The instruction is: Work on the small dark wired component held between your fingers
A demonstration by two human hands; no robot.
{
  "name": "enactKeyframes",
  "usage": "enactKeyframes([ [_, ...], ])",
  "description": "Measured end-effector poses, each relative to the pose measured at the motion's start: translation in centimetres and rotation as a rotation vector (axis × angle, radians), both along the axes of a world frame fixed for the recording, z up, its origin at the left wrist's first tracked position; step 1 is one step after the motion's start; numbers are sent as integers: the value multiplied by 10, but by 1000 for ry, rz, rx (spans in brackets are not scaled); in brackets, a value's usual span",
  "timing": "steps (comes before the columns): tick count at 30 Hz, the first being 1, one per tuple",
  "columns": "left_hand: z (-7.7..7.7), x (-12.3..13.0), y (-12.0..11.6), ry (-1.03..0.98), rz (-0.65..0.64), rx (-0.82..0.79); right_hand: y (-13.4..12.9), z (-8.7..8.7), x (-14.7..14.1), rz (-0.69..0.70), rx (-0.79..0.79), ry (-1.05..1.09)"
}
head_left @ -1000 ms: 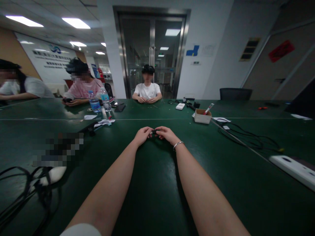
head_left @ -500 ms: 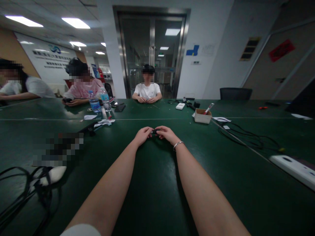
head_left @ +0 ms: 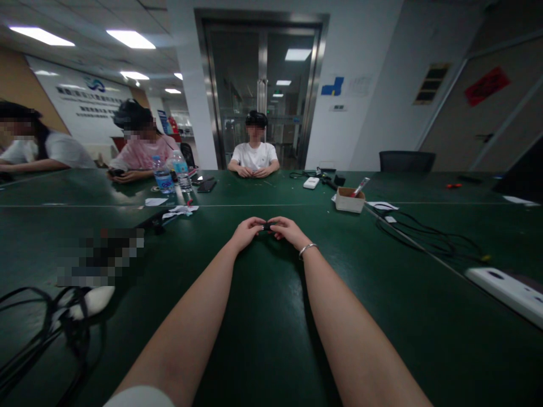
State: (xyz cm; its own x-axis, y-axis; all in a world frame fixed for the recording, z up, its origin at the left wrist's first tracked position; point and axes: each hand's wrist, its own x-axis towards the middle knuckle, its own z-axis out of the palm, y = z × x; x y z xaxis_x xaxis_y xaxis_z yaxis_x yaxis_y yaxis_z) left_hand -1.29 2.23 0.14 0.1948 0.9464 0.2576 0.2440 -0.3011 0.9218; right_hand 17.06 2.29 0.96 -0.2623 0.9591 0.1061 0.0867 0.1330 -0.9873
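Note:
Both my arms stretch out over the green table (head_left: 271, 316). Between my fingertips is a small black object (head_left: 267, 226), too small and too covered to name its kind. My left hand (head_left: 248, 233) pinches its left end with thumb and fingers. My right hand (head_left: 287, 229), with a silver bracelet (head_left: 307, 250) on the wrist, has its fingers closed on the right end. The two hands nearly touch at the fingertips, just above or on the tabletop; I cannot tell which.
A small box (head_left: 349, 201) stands ahead on the right, near black cables (head_left: 436, 237) and a white power strip (head_left: 504, 294). Crumpled paper (head_left: 180, 211), water bottles (head_left: 163, 176) and tangled cords (head_left: 55, 333) lie to the left. A person in white (head_left: 253, 155) sits opposite.
My left fingers have shifted slightly around the black object, and a little more of its dark side shows. My right hand stays almost in place.

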Motion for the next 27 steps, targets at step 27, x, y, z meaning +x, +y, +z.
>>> enactKeyframes([
  [27,-4,0,4,5,-19,13,1,-1,1,-3,6,15],
])
